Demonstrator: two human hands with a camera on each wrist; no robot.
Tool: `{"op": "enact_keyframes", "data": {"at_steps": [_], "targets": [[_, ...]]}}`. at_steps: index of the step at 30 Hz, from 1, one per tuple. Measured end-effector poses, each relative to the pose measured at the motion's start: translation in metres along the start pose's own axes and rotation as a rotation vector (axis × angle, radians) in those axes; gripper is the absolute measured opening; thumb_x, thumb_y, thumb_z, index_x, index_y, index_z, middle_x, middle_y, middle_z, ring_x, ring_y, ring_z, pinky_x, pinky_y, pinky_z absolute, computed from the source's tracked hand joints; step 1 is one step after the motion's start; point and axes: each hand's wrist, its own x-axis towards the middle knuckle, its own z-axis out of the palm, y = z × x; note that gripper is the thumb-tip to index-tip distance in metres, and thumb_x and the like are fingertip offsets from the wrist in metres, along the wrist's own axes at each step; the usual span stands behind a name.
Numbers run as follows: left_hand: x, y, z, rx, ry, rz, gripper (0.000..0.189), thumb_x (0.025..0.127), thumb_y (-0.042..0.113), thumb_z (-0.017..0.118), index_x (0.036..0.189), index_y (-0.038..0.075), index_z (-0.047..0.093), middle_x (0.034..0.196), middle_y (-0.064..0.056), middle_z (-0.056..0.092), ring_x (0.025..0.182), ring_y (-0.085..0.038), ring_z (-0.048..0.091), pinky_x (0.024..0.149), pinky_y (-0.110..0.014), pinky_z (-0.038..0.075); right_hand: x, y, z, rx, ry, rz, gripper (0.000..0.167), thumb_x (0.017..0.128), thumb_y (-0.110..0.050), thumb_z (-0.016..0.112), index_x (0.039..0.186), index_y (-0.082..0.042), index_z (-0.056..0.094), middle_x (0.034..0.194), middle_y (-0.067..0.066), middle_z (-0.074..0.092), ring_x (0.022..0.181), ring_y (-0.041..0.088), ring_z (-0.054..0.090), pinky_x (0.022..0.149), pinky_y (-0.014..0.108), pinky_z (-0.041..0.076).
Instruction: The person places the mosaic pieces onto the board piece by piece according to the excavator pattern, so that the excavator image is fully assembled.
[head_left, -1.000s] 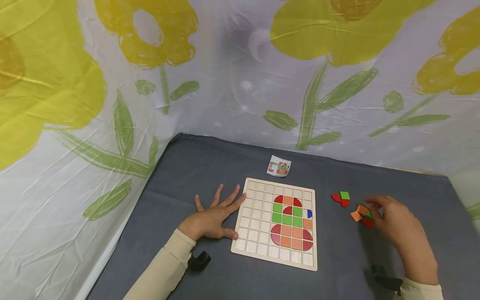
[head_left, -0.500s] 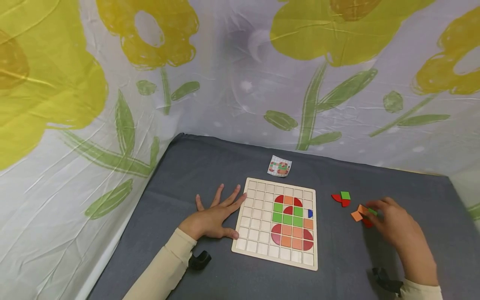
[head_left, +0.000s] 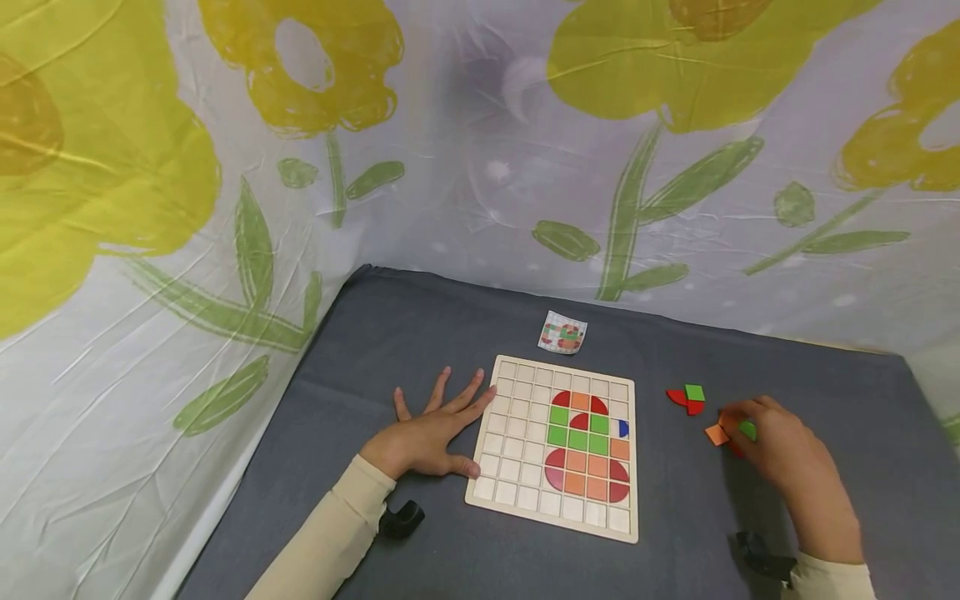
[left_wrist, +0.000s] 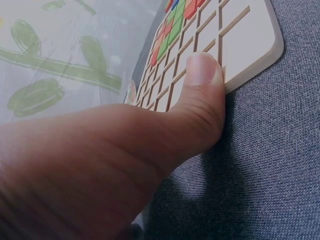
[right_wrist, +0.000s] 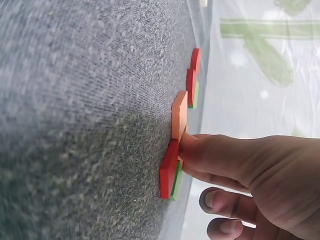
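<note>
Your right hand (head_left: 783,443) partly covers the flat red, green and orange pieces (head_left: 717,435) on the grey cloth (head_left: 675,508), pinching one or not I can't tell, while your left hand (head_left: 423,437), fingers spread, touches the gridded board (head_left: 551,503).

Head view softly lit; shadow cast on cloth (head_left: 697,517) beside right hand (head_left: 783,446); backdrop (right_wrist: 250,115) washed out in right-wrist view.

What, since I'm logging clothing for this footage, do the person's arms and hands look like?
The left sleeve and right sleeve are plain pale beige, reaching about to the wrist. A black curved piece juts out by the left wrist, a similar piece by the right. The left hand and right hand are ungloved.
</note>
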Motion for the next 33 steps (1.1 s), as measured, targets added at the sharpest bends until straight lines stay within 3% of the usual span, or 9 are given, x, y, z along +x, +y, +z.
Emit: {"op": "enact_keyframes", "data": {"at_steps": [9,20,28,31,33], "targets": [[0.0,0.001,0.0,0.001,0.003,-0.001,0.115,0.083,0.056,0.083,0.171,0.038,0.012,0.178,0.009,-0.006,0.161,-0.038,-0.02,0.101,-0.093,-0.013,0.002,0.002,0.003,0.015,0.026,-0.019,0.028,0.099,-0.02,0.075,0.122,-0.004,0.073,0.123,0.028,0.064,0.101,0.047,0.065,0.073,0.064,0.054],[0.001,-0.001,0.001,-0.002,0.01,0.002,0.116,0.081,0.058,0.083,0.171,0.039,0.012,0.178,0.01,-0.007,0.161,-0.039,-0.021,0.101,-0.093,-0.013,0.012,0.002,0.004,0.017,-0.013,0.003,0.034,0.101,-0.021,0.072,0.124,0.004,0.068,0.109,0.022,0.064,0.094,0.041,0.065,0.07,0.057,0.054],[-0.001,0.001,-0.001,-0.015,-0.001,0.004,0.116,0.082,0.057,0.083,0.171,0.038,0.011,0.178,0.01,-0.007,0.16,-0.039,-0.022,0.1,-0.093,-0.014,0.015,-0.002,0.002,0.012,-0.039,0.007,0.032,0.1,-0.016,0.074,0.121,0.007,0.067,0.115,0.029,0.062,0.107,0.049,0.06,0.077,0.063,0.052],[-0.001,0.001,-0.002,-0.022,-0.002,0.003,0.116,0.082,0.056,0.083,0.171,0.038,0.012,0.178,0.009,-0.007,0.16,-0.039,-0.022,0.1,-0.092,-0.014,0.017,-0.009,-0.002,0.018,-0.06,-0.007,0.029,0.098,-0.015,0.076,0.12,0.004,0.071,0.119,0.027,0.065,0.113,0.048,0.057,0.082,0.064,0.052],[-0.001,0.001,-0.001,-0.021,-0.004,0.002,0.116,0.082,0.055,0.083,0.171,0.038,0.012,0.178,0.01,-0.007,0.16,-0.038,-0.022,0.1,-0.092,-0.014,0.018,-0.015,-0.005,0.026,-0.072,-0.012,0.025,0.097,-0.014,0.076,0.117,0.001,0.074,0.119,0.026,0.065,0.109,0.043,0.058,0.081,0.06,0.053]]}}
